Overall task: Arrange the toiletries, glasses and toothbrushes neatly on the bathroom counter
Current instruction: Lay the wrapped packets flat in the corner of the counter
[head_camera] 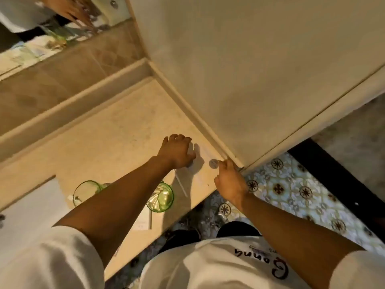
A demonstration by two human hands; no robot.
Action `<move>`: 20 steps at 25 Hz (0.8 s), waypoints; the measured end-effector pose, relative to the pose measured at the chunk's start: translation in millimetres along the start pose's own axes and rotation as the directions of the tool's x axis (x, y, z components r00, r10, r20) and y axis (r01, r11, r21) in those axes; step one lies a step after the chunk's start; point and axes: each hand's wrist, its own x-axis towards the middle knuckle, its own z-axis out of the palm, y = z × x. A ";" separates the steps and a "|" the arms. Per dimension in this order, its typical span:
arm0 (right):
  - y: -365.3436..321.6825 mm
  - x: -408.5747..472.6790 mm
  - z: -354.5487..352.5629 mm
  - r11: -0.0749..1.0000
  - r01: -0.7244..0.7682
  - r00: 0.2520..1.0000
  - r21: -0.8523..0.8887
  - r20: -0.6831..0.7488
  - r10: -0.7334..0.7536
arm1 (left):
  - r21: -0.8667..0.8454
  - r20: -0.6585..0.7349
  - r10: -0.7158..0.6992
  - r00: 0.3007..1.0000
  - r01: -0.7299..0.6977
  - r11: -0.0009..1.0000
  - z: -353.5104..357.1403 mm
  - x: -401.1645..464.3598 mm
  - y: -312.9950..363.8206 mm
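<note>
My left hand (177, 151) lies palm down on the beige counter (116, 142), near the side wall. Its fingers curl over a small grey toiletry bottle (190, 164), which is mostly hidden. My right hand (229, 180) is at the counter's front corner, with its fingertips closed on a small round-capped bottle (213, 163). Two green glasses stand nearer to me: one (160, 197) to the right of my left forearm, the other (85, 191) partly hidden behind it. A white wrapped toothbrush (181, 184) lies between the glasses and my hands. Another packet (143, 220) lies at the front edge.
The white sink basin (27, 209) is at the left. A raised ledge (73, 105) and a mirror (41, 34) run along the back. A white cabinet wall (250, 80) bounds the counter on the right. Patterned floor tiles (291, 190) lie below the counter's front edge.
</note>
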 end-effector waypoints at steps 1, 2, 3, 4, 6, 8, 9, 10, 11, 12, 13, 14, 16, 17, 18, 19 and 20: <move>-4.3 3.8 2.2 0.998 -0.052 0.999 0.038 -0.014 0.052 | 0.003 0.044 0.064 0.997 -0.065 0.998 1.6 9.6 -1.2; -7.7 6.5 3.6 0.990 -0.100 0.993 0.096 -0.060 0.106 | -0.006 0.072 0.102 0.992 -0.102 0.995 2.6 16.8 -1.7; -10.5 7.0 7.3 0.984 -0.135 0.985 0.114 -0.090 0.146 | -0.008 0.098 0.130 0.987 -0.130 0.991 5.9 23.4 -2.2; -15.5 6.7 9.5 0.982 -0.173 0.978 0.078 -0.108 0.181 | 0.000 0.128 0.157 0.979 -0.159 0.987 7.8 27.4 -1.2; -17.8 4.9 18.9 0.974 -0.224 0.968 -0.045 -0.125 0.217 | 0.040 0.131 0.195 0.972 -0.202 0.979 15.5 36.0 1.5; -20.9 1.3 22.9 0.958 -0.262 0.958 -0.112 -0.148 0.245 | 0.082 0.122 0.206 0.971 -0.217 0.973 22.0 41.6 2.3; -20.9 2.2 27.2 0.949 -0.271 0.957 -0.162 -0.149 0.247 | 0.102 0.114 0.207 0.972 -0.218 0.970 25.4 45.3 3.2; -20.7 3.0 29.6 0.942 -0.271 0.958 -0.196 -0.149 0.245 | 0.122 0.105 0.206 0.973 -0.219 0.968 27.5 47.8 3.8; -20.8 3.8 32.4 0.937 -0.273 0.959 -0.217 -0.138 0.247 | 0.142 0.094 0.206 0.974 -0.218 0.966 30.5 50.8 4.3; -21.5 5.1 32.9 0.937 -0.274 0.960 -0.215 -0.125 0.252 | 0.156 0.092 0.207 0.974 -0.220 0.963 32.9 53.4 5.1; -22.2 6.3 33.0 0.939 -0.278 0.958 -0.203 -0.125 0.257 | 0.165 0.085 0.204 0.975 -0.216 0.962 35.2 55.0 5.7; -22.9 7.5 33.3 0.940 -0.281 0.957 -0.191 -0.122 0.261 | 0.164 0.079 0.201 0.976 -0.212 0.963 37.8 56.2 6.7; -22.9 10.5 31.1 0.944 -0.268 0.962 -0.193 -0.099 0.253 | 0.133 0.071 0.183 0.981 -0.191 0.972 43.0 58.2 8.9; -22.5 11.7 29.4 0.947 -0.262 0.965 -0.186 -0.080 0.251 | 0.110 0.065 0.173 0.983 -0.179 0.978 45.1 58.4 9.9; -22.4 12.3 28.6 0.949 -0.261 0.965 -0.177 -0.075 0.252 | 0.087 0.058 0.160 0.985 -0.164 0.983 46.6 58.2 11.1; -22.9 12.7 27.5 0.952 -0.257 0.966 -0.167 -0.064 0.249 | 0.060 0.049 0.143 0.989 -0.146 0.988 48.2 58.4 12.1; -23.3 13.2 26.8 0.955 -0.241 0.970 -0.174 -0.046 0.237 | 0.025 0.049 0.114 0.992 -0.116 0.993 49.0 59.0 13.1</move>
